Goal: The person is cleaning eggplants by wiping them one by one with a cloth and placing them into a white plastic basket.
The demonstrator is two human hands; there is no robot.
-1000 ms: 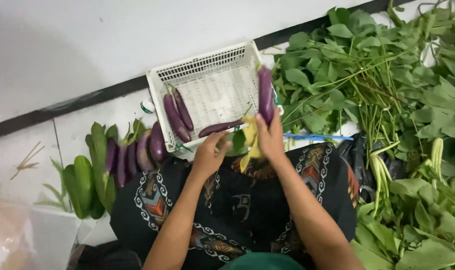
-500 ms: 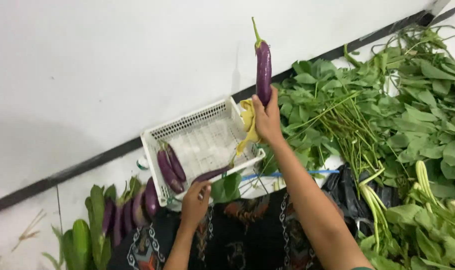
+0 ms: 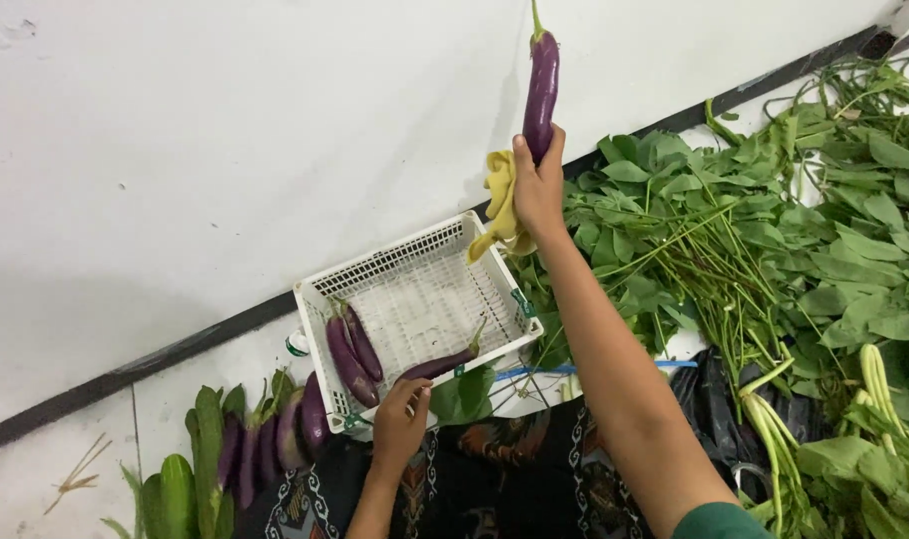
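Right hand [image 3: 537, 190] is gripping an eggplant [image 3: 541, 92] plus yellow cloth [image 3: 499, 200] aloft, left hand [image 3: 399, 427] is touching the basket [image 3: 319, 297] edge, grip unclear; three binned, several left beside it

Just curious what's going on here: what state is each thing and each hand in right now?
Right hand: raised, gripping an eggplant and a yellow cloth.
Held eggplant: upright, stem up.
Yellow cloth: crumpled, dangling.
Left hand: at the basket's near edge.
White basket: open, three eggplants inside.
Leafy greens: piled loose.
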